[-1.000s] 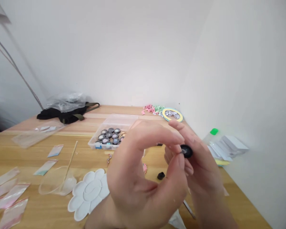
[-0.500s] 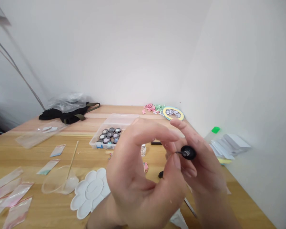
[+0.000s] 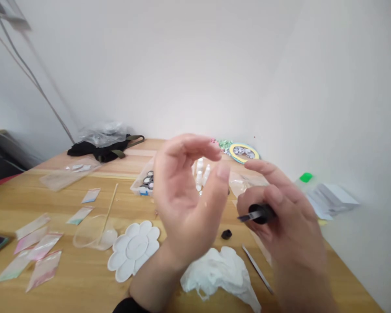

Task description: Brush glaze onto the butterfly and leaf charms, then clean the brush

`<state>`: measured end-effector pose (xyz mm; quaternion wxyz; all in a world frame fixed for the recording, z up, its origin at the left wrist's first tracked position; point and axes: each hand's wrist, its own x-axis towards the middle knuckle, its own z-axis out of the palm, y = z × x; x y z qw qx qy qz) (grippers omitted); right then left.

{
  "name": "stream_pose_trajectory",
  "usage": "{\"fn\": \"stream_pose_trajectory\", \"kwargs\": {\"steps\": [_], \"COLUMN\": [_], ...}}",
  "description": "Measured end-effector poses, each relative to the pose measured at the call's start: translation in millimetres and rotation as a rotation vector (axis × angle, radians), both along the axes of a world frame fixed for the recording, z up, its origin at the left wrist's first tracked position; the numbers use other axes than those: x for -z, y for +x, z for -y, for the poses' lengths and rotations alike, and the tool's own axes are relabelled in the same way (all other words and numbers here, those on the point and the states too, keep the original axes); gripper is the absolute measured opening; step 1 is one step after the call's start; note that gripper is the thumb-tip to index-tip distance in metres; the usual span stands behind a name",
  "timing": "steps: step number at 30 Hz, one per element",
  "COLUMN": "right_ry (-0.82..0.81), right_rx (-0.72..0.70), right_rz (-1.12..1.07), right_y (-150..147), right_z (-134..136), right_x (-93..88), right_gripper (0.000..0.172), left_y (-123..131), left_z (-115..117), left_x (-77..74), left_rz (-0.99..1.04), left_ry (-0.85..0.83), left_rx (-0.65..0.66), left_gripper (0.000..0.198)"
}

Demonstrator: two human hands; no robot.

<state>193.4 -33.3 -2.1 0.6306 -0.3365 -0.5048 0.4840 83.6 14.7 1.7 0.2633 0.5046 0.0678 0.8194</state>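
My right hand (image 3: 289,217) holds a black brush cap (image 3: 264,214) between its fingers, with the short flat brush pointing left. Its index finger is stretched out above. Raised in mid-air, my left hand (image 3: 182,195) curves with thumb and fingertips apart, and I see nothing between them. Below the hands lie a crumpled white tissue (image 3: 220,274), a small black piece (image 3: 226,234) and a thin metal stick (image 3: 257,269). Left of my left wrist is a white flower-shaped palette (image 3: 133,248). Small white bottles (image 3: 199,171) show partly behind my left hand.
A clear box (image 3: 138,184) of small pots stands behind my left hand. Powder bags (image 3: 45,245), a clear cup with a stick (image 3: 94,234) and a black bag (image 3: 107,150) lie leftward. A yellow-rimmed ring (image 3: 244,152) and white papers (image 3: 335,198) are at right.
My hands have moved apart: the left fingers have left the brush tip and spread. The right hand still holds the brush cap, now turned so the brush shows. The view has shifted slightly.
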Motion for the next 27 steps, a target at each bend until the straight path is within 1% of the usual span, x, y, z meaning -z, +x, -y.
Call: {"fn": "stream_pose_trajectory", "kwargs": {"steps": [3, 5, 7, 10, 12, 15, 17, 19, 21, 22, 25, 27], "right_ry": [0.113, 0.178, 0.224, 0.3, 0.317, 0.324, 0.359, 0.438, 0.517, 0.523, 0.485, 0.48], "right_rx": [0.071, 0.152, 0.215, 0.238, 0.26, 0.282, 0.308, 0.33, 0.355, 0.383, 0.474, 0.498], "right_rz": [0.076, 0.159, 0.25, 0.341, 0.388, 0.433, 0.444, 0.475, 0.503, 0.509, 0.478, 0.478], "right_y": [-4, -6, -6, -4, -2, -1, -1, -2, -3, -4, -8, -9], "right_z": [6, 9, 9, 9, 8, 6, 4, 2, 1, 2, 4, 6], "right_x": [3.9, 5.9, 7.2, 8.4, 9.2, 10.7, 11.5, 12.2, 12.8, 13.2, 14.4, 14.6], "right_gripper": [0.017, 0.017, 0.018, 0.021, 0.023, 0.026, 0.027, 0.029, 0.032, 0.032, 0.028, 0.028], "left_y": [4, 5, 5, 3, 2, 1, 2, 3, 4, 5, 4, 3], "left_z": [-13, -16, -16, -16, -18, -20, -19, -14, -8, -5, -1, -3], "left_x": [2.8, 4.6, 5.9, 7.2, 8.4, 9.4, 8.4, 5.4, 1.4, -0.6, -4.0, -4.1], "left_rz": [0.039, 0.016, -0.009, -0.043, -0.076, -0.093, -0.096, -0.098, -0.086, -0.079, -0.065, -0.065], "left_ry": [-0.13, -0.194, -0.242, -0.239, -0.21, -0.218, -0.229, -0.262, -0.34, -0.371, -0.402, -0.402], "left_rx": [0.129, 0.205, 0.253, 0.264, 0.251, 0.255, 0.267, 0.272, 0.272, 0.276, 0.301, 0.315], "left_gripper": [0.02, 0.018, 0.015, 0.016, 0.021, 0.019, 0.021, 0.021, 0.011, 0.01, 0.016, 0.009]}}
